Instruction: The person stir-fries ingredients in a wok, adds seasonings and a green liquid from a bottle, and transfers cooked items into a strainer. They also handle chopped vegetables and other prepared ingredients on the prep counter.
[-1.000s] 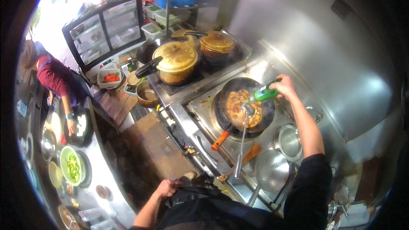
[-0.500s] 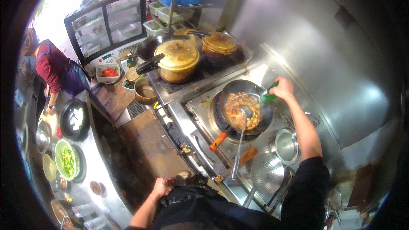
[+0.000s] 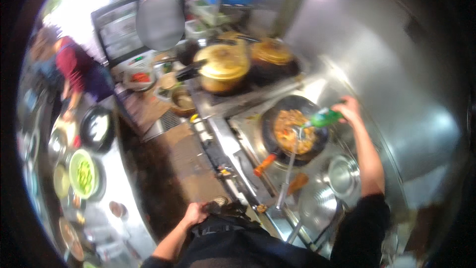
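My right hand (image 3: 350, 109) grips a green bottle (image 3: 325, 118) tipped sideways, its mouth pointing left over the wok (image 3: 313, 150). Inside the wok lies a browned, chopped stir-fry (image 3: 290, 118) with some orange and red bits. A metal ladle (image 3: 287, 176) rests with its bowl in the food and its long handle leaning out over the near rim. The wok's orange wooden handle (image 3: 265, 164) points toward me and to the left. Down at my waist, my left hand (image 3: 197, 213) is closed against the dark apron; whatever its fingers hold is hidden.
Right of the wok sit metal bowls (image 3: 343, 174) and a perforated strainer (image 3: 317, 204). Two pots, the nearer a yellow pot (image 3: 223, 69), stand on the back burners. Along the left counter (image 3: 111, 188) are a basket of green vegetables (image 3: 84, 173) and a co-worker (image 3: 82, 69).
The bottle has swung farther over the wok, showing more of its side. My whole view has shifted a little, blurring the picture. My left hand stays at my waist.
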The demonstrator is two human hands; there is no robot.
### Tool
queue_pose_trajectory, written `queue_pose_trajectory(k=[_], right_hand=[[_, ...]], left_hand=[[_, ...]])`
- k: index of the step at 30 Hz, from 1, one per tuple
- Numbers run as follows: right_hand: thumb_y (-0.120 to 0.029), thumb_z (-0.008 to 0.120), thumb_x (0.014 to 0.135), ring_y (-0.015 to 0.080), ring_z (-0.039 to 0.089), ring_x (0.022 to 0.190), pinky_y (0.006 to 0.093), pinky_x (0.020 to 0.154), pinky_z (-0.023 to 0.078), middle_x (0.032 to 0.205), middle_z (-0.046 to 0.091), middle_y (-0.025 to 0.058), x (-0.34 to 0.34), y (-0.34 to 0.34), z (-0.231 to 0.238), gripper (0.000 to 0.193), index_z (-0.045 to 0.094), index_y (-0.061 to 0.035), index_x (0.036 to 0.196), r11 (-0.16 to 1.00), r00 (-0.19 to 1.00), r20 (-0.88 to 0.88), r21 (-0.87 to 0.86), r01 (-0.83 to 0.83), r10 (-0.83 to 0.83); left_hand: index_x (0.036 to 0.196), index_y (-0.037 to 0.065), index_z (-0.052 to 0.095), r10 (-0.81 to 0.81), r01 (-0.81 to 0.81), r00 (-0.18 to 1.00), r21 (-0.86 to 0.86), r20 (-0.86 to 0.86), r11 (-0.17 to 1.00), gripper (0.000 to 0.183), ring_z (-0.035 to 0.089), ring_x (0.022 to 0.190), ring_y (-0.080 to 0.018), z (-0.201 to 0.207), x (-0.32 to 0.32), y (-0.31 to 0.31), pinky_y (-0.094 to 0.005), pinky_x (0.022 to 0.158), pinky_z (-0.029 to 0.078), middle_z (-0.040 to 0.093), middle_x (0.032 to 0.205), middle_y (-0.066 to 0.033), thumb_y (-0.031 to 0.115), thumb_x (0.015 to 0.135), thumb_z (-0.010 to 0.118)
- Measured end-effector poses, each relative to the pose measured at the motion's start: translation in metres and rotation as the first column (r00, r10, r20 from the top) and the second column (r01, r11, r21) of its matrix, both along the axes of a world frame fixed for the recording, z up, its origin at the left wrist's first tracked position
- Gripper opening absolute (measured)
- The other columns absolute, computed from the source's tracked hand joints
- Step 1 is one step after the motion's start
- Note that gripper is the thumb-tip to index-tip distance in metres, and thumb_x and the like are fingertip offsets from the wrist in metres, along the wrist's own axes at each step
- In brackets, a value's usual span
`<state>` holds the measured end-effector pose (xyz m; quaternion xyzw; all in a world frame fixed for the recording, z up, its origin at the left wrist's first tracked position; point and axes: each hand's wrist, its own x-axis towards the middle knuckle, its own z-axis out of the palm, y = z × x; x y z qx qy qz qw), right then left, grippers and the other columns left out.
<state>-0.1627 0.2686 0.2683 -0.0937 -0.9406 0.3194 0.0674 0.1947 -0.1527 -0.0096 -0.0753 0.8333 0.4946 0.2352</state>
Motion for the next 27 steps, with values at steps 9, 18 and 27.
queue_pose_trajectory(k=[9, 18, 27], right_hand=[[-0.007, 0.069, 0.058, 0.0249, 0.06, 0.067, 0.0334, 0.044, 0.046, 0.088, 0.06, 0.0168, 0.019, 0.054, -0.03, 0.05, 0.053, 0.0002, 0.105, 0.962, 0.991, -0.09, 0.265, -0.069, 0.096], [-0.011, 0.07, 0.06, 0.0259, 0.059, 0.069, 0.0369, 0.05, 0.049, 0.085, 0.06, 0.0136, 0.014, 0.048, -0.043, 0.048, 0.055, -0.0001, 0.104, 0.987, 0.991, -0.03, 0.098, -0.127, 0.13], [-0.009, 0.071, 0.066, 0.0313, 0.059, 0.089, 0.0409, 0.081, 0.045, 0.101, 0.061, 0.0167, 0.036, 0.073, -0.059, 0.044, 0.057, -0.0015, 0.107, 0.933, 0.976, -0.133, 0.34, -0.116, 0.17]], left_hand=[[0.126, 0.004, 0.046, 0.04, -0.066, 0.972, -0.103, -0.233, 0.992, 0.064, 0.058, 0.092, -0.0395, -0.044, 0.028, 0.006, -0.0454, 0.078, 0.047, 0.062, 0.097, -0.0232, 0.015, 0.065, 0.064], [0.124, -0.001, 0.047, 0.2, -0.238, 0.951, -0.148, -0.234, 0.96, 0.063, 0.055, 0.101, -0.0383, -0.048, 0.09, 0.025, -0.0434, 0.086, 0.045, 0.059, 0.109, -0.0228, 0.016, 0.066, 0.066], [0.123, -0.003, 0.048, 0.391, -0.427, 0.897, -0.171, -0.207, 0.888, 0.063, 0.052, 0.108, -0.0364, -0.041, 0.155, 0.048, -0.0409, 0.092, 0.043, 0.056, 0.114, -0.0235, 0.016, 0.066, 0.065]])
